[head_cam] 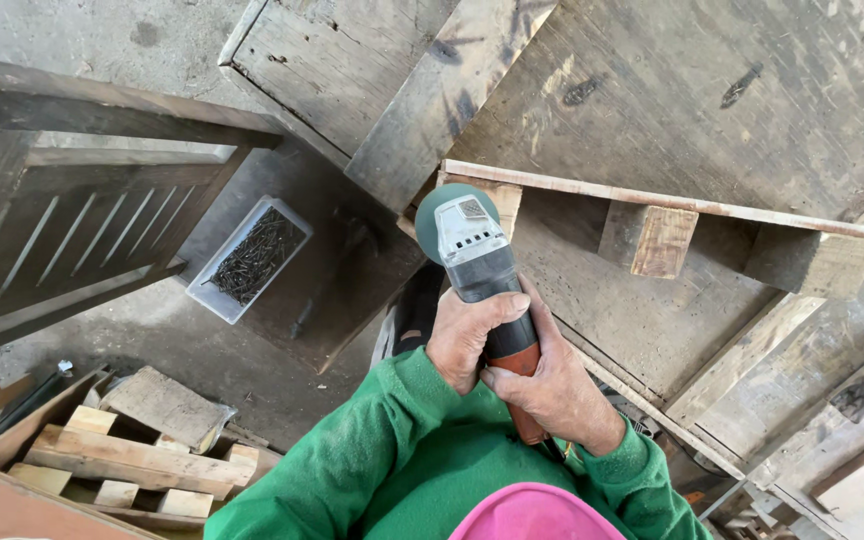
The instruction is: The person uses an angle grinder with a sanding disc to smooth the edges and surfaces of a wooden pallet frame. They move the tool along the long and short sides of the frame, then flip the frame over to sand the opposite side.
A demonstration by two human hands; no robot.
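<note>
Gripping a grinder (477,262) with both hands, a person in green sleeves is standing over a wooden pallet (672,230). Landmark: the grinder, near the middle of the view.

- Grinder: grey head, dark body, orange rear grip. It is pointing away from the person, its green disc (444,212) lying at the pallet's near left corner, against the end block (499,197). Whether the disc is touching the wood cannot be told.
- Left hand (469,335): clenching round the body, just behind the grey head, thumb lying across the top.
- Right hand (555,390): wrapping the orange grip behind the left hand, fingers closing over it.
- Pallet: lying right of and beyond the grinder, a thin top board (652,198) running rightward from the disc, two more blocks (649,240) showing under it.
- Plank (442,100): leaning beyond the grinder, running up toward the top edge.
- Tray (249,259): sitting well left of the grinder on the concrete floor (142,340), holding dark nails.
- Slatted panel (62,230): lying far left of the grinder, beyond the tray.
- Wood offcuts (137,455): piling up in a box, left of and nearer than the grinder.
- Pink cap (535,512): showing at the bottom edge, nearer than both hands.
</note>
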